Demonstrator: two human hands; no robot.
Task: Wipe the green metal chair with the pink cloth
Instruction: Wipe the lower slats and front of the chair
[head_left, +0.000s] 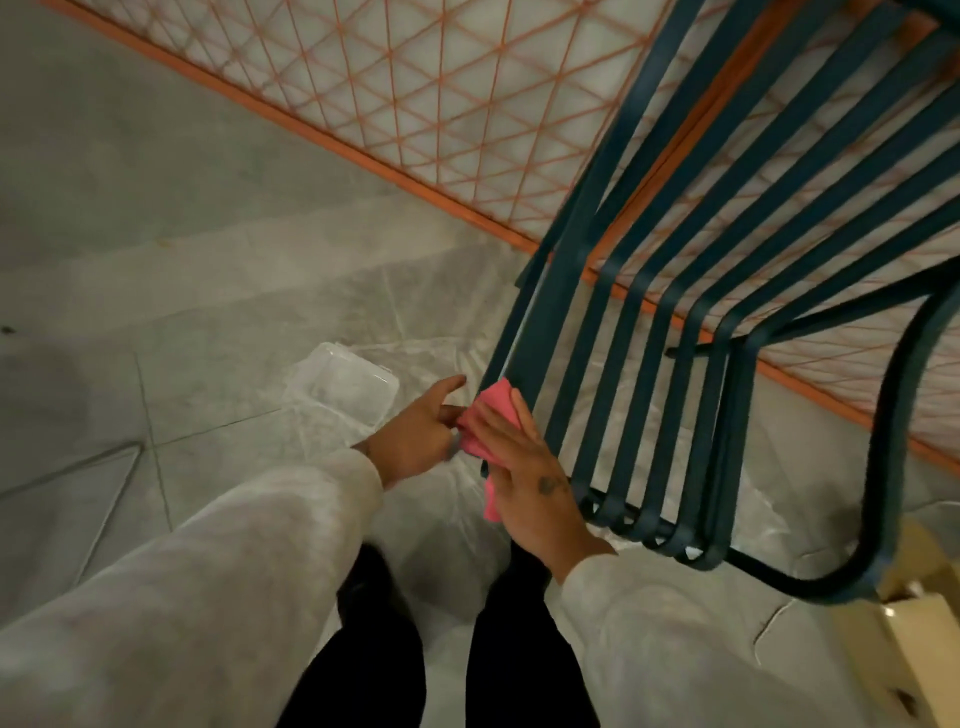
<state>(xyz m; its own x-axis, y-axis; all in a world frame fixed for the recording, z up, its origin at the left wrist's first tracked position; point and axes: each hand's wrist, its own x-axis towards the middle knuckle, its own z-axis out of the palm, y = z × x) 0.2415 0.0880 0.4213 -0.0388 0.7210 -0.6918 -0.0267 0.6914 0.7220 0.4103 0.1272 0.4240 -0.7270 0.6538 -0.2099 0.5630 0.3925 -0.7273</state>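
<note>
Right hand (530, 483): fingers extended and laid flat over the pink cloth (493, 421), pressing it against the outermost slat at the left edge of the green metal chair (675, 322). The cloth is folded; one part shows above the fingertips, another hangs below the palm. A small dark mark sits on the back of this hand.

Left hand (421, 436): just beside the right, fingers loosely curled, index finger and thumb touching the left edge of the cloth. Whether it actually pinches the fabric cannot be told.

Both arms wear pale grey sleeves (208, 597); dark trousers (441, 649) show between them.

The chair's dark green slats run from upper right down to a curled front edge near the right wrist; a tubular arm loops round at right.

A clear plastic container (343, 389) lies on the tiled floor (156, 208), near the left hand, on thin transparent sheeting (441, 332). An orange lattice panel (415, 88) stands behind the chair. A cardboard box (914, 623) sits at lower right.
</note>
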